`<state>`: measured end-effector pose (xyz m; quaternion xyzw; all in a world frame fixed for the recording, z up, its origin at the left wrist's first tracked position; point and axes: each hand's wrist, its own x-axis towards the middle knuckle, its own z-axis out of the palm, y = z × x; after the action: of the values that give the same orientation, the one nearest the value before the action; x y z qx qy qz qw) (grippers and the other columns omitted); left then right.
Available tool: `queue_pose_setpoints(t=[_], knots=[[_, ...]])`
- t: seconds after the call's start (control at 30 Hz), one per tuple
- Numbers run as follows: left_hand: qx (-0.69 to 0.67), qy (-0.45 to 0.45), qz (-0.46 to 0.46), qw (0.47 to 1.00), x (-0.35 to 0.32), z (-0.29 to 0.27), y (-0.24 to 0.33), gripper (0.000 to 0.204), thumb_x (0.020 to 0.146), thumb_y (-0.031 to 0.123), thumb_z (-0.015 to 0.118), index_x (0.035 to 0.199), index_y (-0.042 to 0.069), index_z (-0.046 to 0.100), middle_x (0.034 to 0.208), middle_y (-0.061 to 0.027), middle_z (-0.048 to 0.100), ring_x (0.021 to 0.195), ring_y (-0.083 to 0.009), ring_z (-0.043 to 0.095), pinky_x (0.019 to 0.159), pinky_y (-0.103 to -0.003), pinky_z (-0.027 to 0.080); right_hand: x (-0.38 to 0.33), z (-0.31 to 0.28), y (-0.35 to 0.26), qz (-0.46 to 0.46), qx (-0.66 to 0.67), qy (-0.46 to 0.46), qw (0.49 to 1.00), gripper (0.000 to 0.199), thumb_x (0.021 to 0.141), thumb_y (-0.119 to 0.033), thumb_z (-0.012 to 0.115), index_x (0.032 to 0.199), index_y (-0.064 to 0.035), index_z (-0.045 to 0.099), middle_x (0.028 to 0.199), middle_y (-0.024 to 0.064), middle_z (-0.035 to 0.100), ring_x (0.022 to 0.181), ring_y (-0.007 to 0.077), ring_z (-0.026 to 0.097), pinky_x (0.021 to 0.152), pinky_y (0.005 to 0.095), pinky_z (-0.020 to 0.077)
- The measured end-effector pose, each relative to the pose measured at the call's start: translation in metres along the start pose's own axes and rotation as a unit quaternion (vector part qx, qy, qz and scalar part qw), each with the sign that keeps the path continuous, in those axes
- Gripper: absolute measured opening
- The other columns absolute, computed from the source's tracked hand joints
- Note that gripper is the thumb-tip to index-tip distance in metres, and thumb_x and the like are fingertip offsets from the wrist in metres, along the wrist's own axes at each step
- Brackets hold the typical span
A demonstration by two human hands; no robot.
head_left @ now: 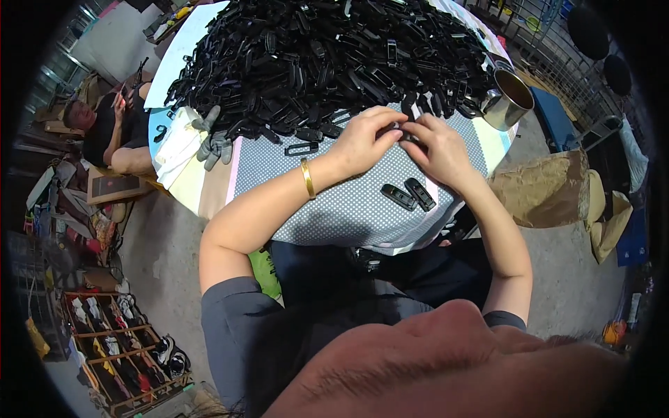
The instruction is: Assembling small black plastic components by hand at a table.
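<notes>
My left hand (362, 143), with a gold bangle on its wrist, meets my right hand (442, 150) over the near part of the cloth-covered table. The fingertips of both are closed together on a small black plastic piece (410, 138), mostly hidden by the fingers. Just beyond them rises a large heap of black plastic parts (327, 70). Two oblong black pieces, one (398, 196) left of the other (420, 194), lie side by side on the dotted tablecloth (279, 181) below my right hand. An open black rectangular frame (301, 148) rests left of my left hand.
A shiny metal cup (509, 101) stands at the table's right edge. Grey gloves (212, 143) and a white cloth (178, 146) lie at the left edge. Another person (111, 125) sits at far left. A shoe rack (118, 341) and cardboard (543, 188) are on the floor.
</notes>
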<state>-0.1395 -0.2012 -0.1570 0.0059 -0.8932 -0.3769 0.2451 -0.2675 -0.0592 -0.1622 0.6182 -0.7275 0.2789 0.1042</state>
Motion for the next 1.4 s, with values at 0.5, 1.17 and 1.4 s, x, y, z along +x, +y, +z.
queue_pose_setpoints(t=[0.5,1.17,1.4], knots=[[0.206,-0.121,0.056,0.969,0.026,0.011,0.006,0.021,0.077,0.012,0.060,0.096,0.003,0.061,0.097,-0.0127,0.054,0.093,-0.0299,0.051,0.083,-0.037,0.044,-0.031,-0.021,0.042,0.289,0.389,-0.022,0.875,0.026,0.081,-0.012,0.065,0.104,-0.0048,0.055,0.072,-0.0018,0.051,0.058,0.0047,0.049,0.048,0.0188,0.0392],[-0.431,-0.045,-0.232,0.871,-0.007,0.014,0.024,0.035,0.084,0.000,0.057,0.118,-0.004,0.050,0.088,-0.0081,0.060,0.065,-0.0103,0.060,0.061,-0.021,0.051,-0.019,-0.006,-0.006,0.341,0.698,0.067,0.626,0.020,0.088,-0.016,0.057,0.100,-0.0007,0.059,0.081,0.0039,0.060,0.059,0.0091,0.053,0.051,0.0191,0.0440],[-0.243,0.019,-0.148,0.958,-0.010,0.012,0.020,0.026,0.077,0.004,0.065,0.104,0.003,0.064,0.092,-0.0039,0.063,0.079,-0.0099,0.060,0.069,-0.021,0.049,-0.023,-0.010,-0.009,0.300,0.604,0.006,0.739,0.017,0.088,-0.012,0.057,0.100,0.0008,0.057,0.083,0.0062,0.061,0.065,0.0122,0.060,0.053,0.0215,0.0486]])
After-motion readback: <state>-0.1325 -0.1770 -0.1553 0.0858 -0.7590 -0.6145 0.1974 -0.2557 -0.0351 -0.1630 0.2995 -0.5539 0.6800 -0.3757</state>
